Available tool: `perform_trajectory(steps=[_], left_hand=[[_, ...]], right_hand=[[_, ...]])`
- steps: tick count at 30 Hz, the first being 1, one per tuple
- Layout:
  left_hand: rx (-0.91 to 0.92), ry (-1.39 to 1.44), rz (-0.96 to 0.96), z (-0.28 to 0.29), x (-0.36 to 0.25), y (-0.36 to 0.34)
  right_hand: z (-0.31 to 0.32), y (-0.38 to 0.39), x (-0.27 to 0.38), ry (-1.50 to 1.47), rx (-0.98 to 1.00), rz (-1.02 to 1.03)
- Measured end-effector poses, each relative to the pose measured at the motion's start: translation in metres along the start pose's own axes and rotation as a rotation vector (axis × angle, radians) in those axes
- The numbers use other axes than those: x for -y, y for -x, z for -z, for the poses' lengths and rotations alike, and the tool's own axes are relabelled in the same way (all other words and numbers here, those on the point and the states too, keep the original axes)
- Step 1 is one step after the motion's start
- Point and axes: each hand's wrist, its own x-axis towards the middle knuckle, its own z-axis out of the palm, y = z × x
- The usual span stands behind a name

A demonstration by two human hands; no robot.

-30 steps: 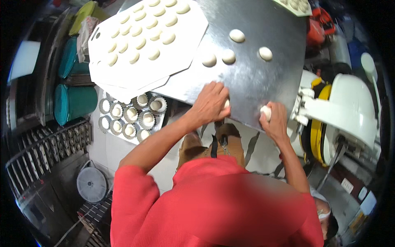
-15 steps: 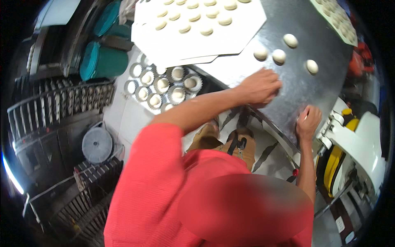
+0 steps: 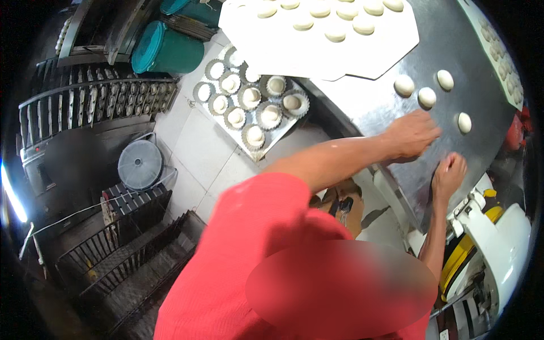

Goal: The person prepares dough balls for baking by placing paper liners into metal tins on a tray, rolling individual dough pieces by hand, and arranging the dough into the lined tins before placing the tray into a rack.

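My left hand (image 3: 412, 135) rests on the dark metal table (image 3: 368, 107), fingers curled under and closed. Whatever lies beneath them is hidden. Closer to the table's right edge, my right hand (image 3: 449, 174) is also closed, with its fingers bent in; I cannot make out what they hold, if anything. Several smooth, pale dough balls sit just beyond my hands: one dough ball (image 3: 404, 85) at the left, another (image 3: 427, 98) near my left knuckles, and an egg-shaped one (image 3: 464, 123) off to the right.
A white board (image 3: 272, 51) bearing rows of dough balls covers the table's far left. Lower left, a tray (image 3: 258, 154) holds fluted cups with dough inside. A white machine with yellow parts (image 3: 504, 238) stands at the right. Teal bins (image 3: 178, 51) and racks (image 3: 102, 110) fill the left.
The view has shifted, so the table, board and tray appear farther right. Both hands stay closed over the table, and the loose dough balls keep their arrangement.
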Motion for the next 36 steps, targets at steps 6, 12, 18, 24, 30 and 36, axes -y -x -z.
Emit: perform_trajectory(steps=[6, 12, 18, 24, 30, 36], left_hand=[[-0.094, 0.188, 0.105, -0.01, -0.012, 0.048], [-0.028, -0.018, -0.033, 0.011, 0.01, 0.01], [-0.167, 0.057, 0.092, -0.029, -0.022, 0.034], [-0.036, -0.05, 0.047, 0.031, 0.015, 0.038], [-0.122, -0.044, 0.157, -0.006, -0.021, 0.014], [0.107, 0.17, 0.059, 0.048, 0.014, 0.061]], right_hand=[[0.02, 0.076, 0.014, -0.164, 0.077, 0.178], [0.006, 0.01, -0.021, -0.042, 0.015, 0.017], [0.004, 0.036, 0.029, -0.134, 0.034, 0.092], [0.014, 0.036, -0.057, -0.029, 0.161, 0.078], [0.001, 0.016, 0.027, -0.082, 0.025, 0.026], [0.025, 0.045, -0.027, -0.114, 0.111, 0.303]])
